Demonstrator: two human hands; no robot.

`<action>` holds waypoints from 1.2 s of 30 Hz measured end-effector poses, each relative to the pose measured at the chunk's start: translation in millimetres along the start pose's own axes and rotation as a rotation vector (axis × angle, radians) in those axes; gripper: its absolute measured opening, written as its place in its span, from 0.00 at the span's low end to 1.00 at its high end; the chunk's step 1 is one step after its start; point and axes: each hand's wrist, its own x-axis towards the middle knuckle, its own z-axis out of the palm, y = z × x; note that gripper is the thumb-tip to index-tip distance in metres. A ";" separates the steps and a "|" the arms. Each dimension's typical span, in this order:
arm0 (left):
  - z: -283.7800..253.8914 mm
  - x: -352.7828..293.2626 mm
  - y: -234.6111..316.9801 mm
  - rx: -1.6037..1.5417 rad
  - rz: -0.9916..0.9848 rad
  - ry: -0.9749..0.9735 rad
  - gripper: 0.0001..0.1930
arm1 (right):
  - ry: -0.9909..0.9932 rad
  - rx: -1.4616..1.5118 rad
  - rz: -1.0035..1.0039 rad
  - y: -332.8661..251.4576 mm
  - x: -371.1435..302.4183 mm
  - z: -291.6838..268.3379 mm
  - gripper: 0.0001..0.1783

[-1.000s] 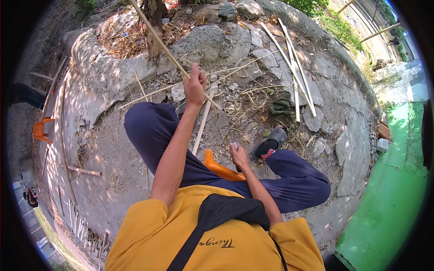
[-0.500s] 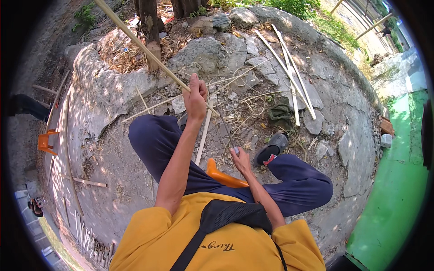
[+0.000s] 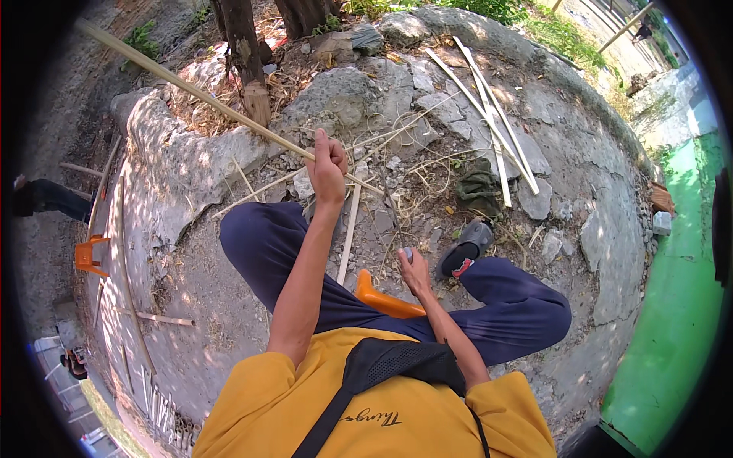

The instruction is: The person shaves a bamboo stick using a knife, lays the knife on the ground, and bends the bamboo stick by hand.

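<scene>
My left hand (image 3: 328, 172) is closed around a long, pale bamboo strip (image 3: 191, 93), thumb lying along the top. From the fist the strip runs far out to the upper left, and its short end pokes out to the lower right. In front of my right knee, my right hand (image 3: 414, 275) grips a knife by its grey handle (image 3: 408, 253). The thin dark blade points up toward the strip's short end; its edge is hard to make out against the rubble. Thin shavings (image 3: 435, 179) lie tangled on the ground beyond both hands.
Several pale split strips (image 3: 489, 114) lie on broken concrete at the far right. A dark cloth (image 3: 479, 188) rests near my grey shoe (image 3: 467, 246). An orange curved piece (image 3: 385, 302) sits between my legs. Tree trunks (image 3: 243, 46), an orange stool (image 3: 92, 256) and a green surface (image 3: 668, 305) surround me.
The bamboo strip's far end has swung left and lower, so it lies flatter across the view. My right hand with the knife sits slightly lower. The whole view has shifted a little.
</scene>
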 end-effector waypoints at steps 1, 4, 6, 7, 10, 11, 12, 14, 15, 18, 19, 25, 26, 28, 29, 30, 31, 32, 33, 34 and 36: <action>-3.4 -2.3 -10.6 0.032 -0.002 0.037 0.31 | -0.002 0.003 -0.001 1.6 -1.7 3.9 0.29; 10.7 -9.0 -22.2 0.131 0.004 0.052 0.31 | 0.046 -0.101 0.044 32.5 8.0 4.3 0.28; 10.5 -13.3 -21.4 0.097 -0.019 -0.011 0.31 | -0.018 -0.098 0.168 38.4 12.4 -1.0 0.28; 10.0 -15.0 -21.8 0.097 -0.026 -0.012 0.31 | -0.014 -0.093 0.177 42.1 10.7 0.1 0.28; 16.1 -18.8 -5.9 0.010 -0.006 -0.016 0.31 | -0.032 0.126 0.138 20.3 5.2 6.5 0.30; 14.5 -17.5 -5.8 0.011 -0.011 -0.012 0.31 | -0.036 0.124 0.144 16.9 4.1 6.4 0.30; 13.2 -15.4 -5.4 0.038 -0.003 -0.019 0.31 | -0.053 0.119 0.111 13.4 3.4 6.1 0.30; 10.9 -11.8 -4.1 0.061 0.007 -0.031 0.31 | -0.064 0.115 0.075 10.8 3.4 6.7 0.31; 9.9 -10.1 -7.3 0.085 -0.002 0.003 0.31 | -0.072 0.081 0.058 18.9 4.6 7.9 0.29; 7.7 -5.4 -12.7 0.098 -0.017 0.038 0.31 | -0.042 0.016 0.079 44.8 6.1 8.9 0.28; 11.0 -5.2 -14.3 0.067 -0.022 0.017 0.31 | -0.051 0.011 0.179 57.1 9.4 4.3 0.29; 9.2 -2.1 -18.6 0.019 -0.021 0.032 0.31 | 0.010 0.049 0.083 43.0 7.6 8.1 0.28; 5.5 -2.6 -18.1 0.041 -0.012 0.042 0.31 | 0.005 -0.025 0.045 30.9 4.4 9.0 0.28; -7.2 -3.5 -22.9 0.099 0.007 0.055 0.31 | -0.074 -0.008 -0.043 9.1 -1.9 8.0 0.28; -7.3 -6.7 -19.5 0.119 -0.005 0.051 0.31 | -0.073 -0.011 -0.112 6.4 -7.1 7.7 0.28; -2.0 -7.9 -16.3 0.133 -0.014 0.038 0.30 | -0.063 0.016 -0.053 14.7 -7.7 8.6 0.29; 3.9 -8.5 -15.8 0.076 -0.033 0.038 0.30 | -0.046 0.047 0.007 31.7 -7.4 9.6 0.31; 10.2 -7.8 -18.7 0.067 -0.004 0.031 0.30 | -0.036 -0.033 0.156 55.1 0.0 7.4 0.33; 10.0 -5.4 -24.8 0.002 -0.020 0.024 0.31 | -0.031 -0.107 0.306 71.8 8.8 3.0 0.35; 8.5 -6.8 -28.2 -0.007 -0.024 0.060 0.30 | -0.006 -0.112 0.292 74.3 11.8 -1.4 0.35; -1.0 -10.9 -23.8 -0.006 -0.027 0.076 0.30 | -0.076 -0.156 0.311 67.3 9.7 -9.0 0.38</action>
